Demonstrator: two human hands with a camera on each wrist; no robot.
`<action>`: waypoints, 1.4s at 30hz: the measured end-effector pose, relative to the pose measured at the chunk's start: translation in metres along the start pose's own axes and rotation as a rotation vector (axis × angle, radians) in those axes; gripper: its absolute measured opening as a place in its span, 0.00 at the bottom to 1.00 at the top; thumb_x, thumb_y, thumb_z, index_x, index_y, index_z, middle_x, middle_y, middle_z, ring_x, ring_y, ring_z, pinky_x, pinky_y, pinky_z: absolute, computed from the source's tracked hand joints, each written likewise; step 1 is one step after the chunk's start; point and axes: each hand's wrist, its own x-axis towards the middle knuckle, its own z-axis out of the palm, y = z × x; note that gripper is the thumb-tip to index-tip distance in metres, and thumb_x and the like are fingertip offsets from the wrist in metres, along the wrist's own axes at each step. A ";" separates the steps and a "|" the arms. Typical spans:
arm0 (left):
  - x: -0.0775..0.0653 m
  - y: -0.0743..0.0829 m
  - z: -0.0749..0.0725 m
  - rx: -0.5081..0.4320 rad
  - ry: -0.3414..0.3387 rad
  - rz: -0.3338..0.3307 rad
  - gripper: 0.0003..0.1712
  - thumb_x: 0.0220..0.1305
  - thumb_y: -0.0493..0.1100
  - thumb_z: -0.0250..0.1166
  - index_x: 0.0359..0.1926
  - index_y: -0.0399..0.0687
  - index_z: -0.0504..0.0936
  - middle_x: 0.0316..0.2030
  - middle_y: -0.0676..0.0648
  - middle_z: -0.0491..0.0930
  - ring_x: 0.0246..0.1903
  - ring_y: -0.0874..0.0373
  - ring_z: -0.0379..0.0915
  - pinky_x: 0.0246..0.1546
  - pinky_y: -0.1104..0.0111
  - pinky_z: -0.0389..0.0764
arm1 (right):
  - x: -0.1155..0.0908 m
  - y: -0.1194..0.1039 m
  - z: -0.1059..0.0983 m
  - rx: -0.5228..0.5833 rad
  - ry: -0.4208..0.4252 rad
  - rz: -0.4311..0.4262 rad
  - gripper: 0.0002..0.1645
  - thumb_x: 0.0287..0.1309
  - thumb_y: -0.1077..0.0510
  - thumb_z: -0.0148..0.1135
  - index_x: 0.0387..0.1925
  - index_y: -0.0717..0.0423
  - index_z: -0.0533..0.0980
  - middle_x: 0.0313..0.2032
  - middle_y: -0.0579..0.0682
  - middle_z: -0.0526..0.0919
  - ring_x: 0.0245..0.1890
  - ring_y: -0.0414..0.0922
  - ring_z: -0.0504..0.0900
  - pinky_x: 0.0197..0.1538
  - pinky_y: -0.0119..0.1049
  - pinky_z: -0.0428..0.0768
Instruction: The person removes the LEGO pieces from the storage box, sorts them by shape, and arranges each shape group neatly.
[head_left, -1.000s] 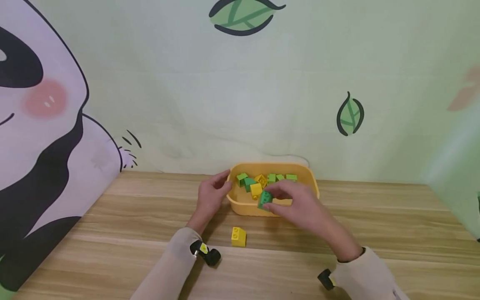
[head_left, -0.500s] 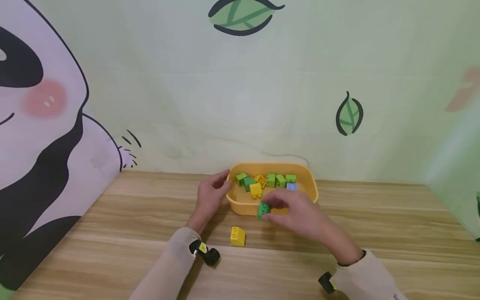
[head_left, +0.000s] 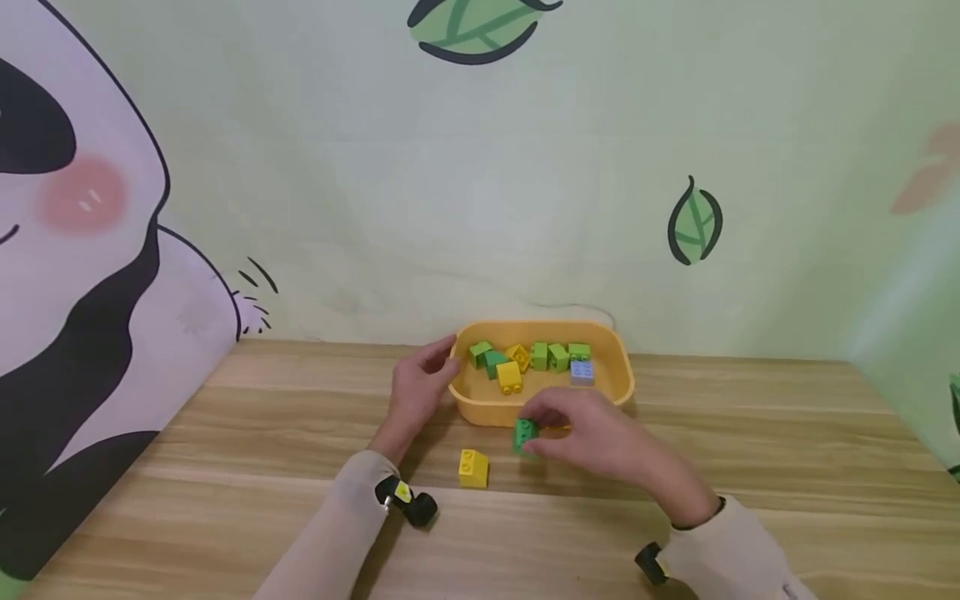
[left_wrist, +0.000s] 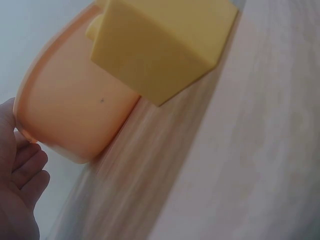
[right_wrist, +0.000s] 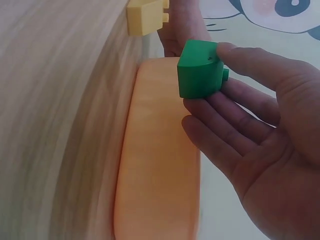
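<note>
My right hand pinches a dark green toy building block between thumb and fingers, just in front of the yellow-orange plastic bin. In the right wrist view the green block has a sloped side, and its stud points toward the palm. My left hand holds the bin's left end, thumb at the rim and fingers against the outside. A yellow sloped block rests on the table in front of the bin, studs visible; it looms large near the camera in the left wrist view.
Inside the bin lie several light green blocks, a dark green one, yellow blocks and a blue-purple block. The wood-grain table meets a wall cloth printed with a panda and leaves, close behind the bin.
My right hand has brought the green block from over the bin's front rim toward me, low in front of it. The blue-purple block has come into sight. My left hand stays at the bin.
</note>
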 end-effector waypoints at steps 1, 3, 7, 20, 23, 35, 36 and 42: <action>0.000 0.000 0.000 0.001 -0.002 -0.001 0.24 0.68 0.36 0.68 0.65 0.39 0.84 0.60 0.40 0.84 0.60 0.45 0.80 0.62 0.54 0.81 | 0.001 0.000 0.001 -0.004 -0.004 0.002 0.16 0.63 0.59 0.77 0.51 0.56 0.85 0.43 0.42 0.86 0.47 0.48 0.85 0.56 0.49 0.86; 0.000 0.000 -0.001 0.005 -0.008 -0.004 0.25 0.69 0.36 0.68 0.66 0.39 0.83 0.61 0.40 0.84 0.61 0.45 0.80 0.62 0.54 0.81 | 0.001 0.000 0.003 -0.010 -0.016 0.006 0.16 0.64 0.59 0.77 0.51 0.55 0.85 0.44 0.41 0.86 0.47 0.46 0.84 0.55 0.46 0.86; 0.000 0.000 -0.002 0.006 -0.011 -0.002 0.24 0.69 0.36 0.68 0.65 0.38 0.83 0.61 0.40 0.84 0.61 0.46 0.80 0.63 0.55 0.80 | 0.002 0.002 0.007 -0.004 -0.042 0.018 0.15 0.64 0.57 0.76 0.51 0.54 0.85 0.43 0.40 0.86 0.46 0.42 0.84 0.55 0.43 0.86; 0.000 -0.001 -0.002 -0.009 -0.003 -0.003 0.24 0.69 0.35 0.68 0.65 0.38 0.84 0.60 0.39 0.84 0.61 0.45 0.80 0.63 0.54 0.80 | 0.006 0.009 0.018 -0.013 -0.105 0.039 0.16 0.64 0.57 0.77 0.51 0.56 0.84 0.42 0.39 0.86 0.45 0.42 0.84 0.53 0.43 0.86; 0.000 -0.001 -0.002 -0.005 -0.001 -0.003 0.24 0.68 0.35 0.69 0.65 0.38 0.84 0.60 0.39 0.85 0.60 0.45 0.80 0.63 0.54 0.80 | 0.006 0.010 0.020 -0.026 -0.111 0.045 0.16 0.64 0.57 0.77 0.51 0.55 0.85 0.42 0.38 0.86 0.45 0.42 0.84 0.53 0.43 0.86; 0.001 0.001 0.000 -0.009 0.001 -0.006 0.24 0.68 0.35 0.68 0.65 0.38 0.84 0.60 0.39 0.85 0.60 0.45 0.80 0.63 0.55 0.80 | 0.005 0.014 0.021 -0.051 -0.101 0.003 0.17 0.62 0.55 0.78 0.50 0.56 0.85 0.42 0.39 0.87 0.45 0.40 0.84 0.52 0.40 0.85; 0.001 0.001 0.000 -0.005 0.002 -0.005 0.24 0.68 0.35 0.68 0.65 0.38 0.84 0.60 0.39 0.85 0.60 0.45 0.80 0.63 0.55 0.80 | 0.005 0.014 0.021 -0.056 -0.101 -0.002 0.17 0.62 0.55 0.78 0.50 0.56 0.85 0.42 0.39 0.87 0.45 0.40 0.84 0.52 0.39 0.85; 0.001 -0.001 0.000 -0.004 -0.001 -0.011 0.24 0.69 0.35 0.69 0.65 0.38 0.84 0.60 0.39 0.84 0.60 0.45 0.80 0.63 0.54 0.80 | 0.006 0.015 0.023 -0.064 -0.109 0.002 0.17 0.62 0.55 0.78 0.50 0.56 0.85 0.43 0.40 0.87 0.44 0.39 0.84 0.52 0.40 0.85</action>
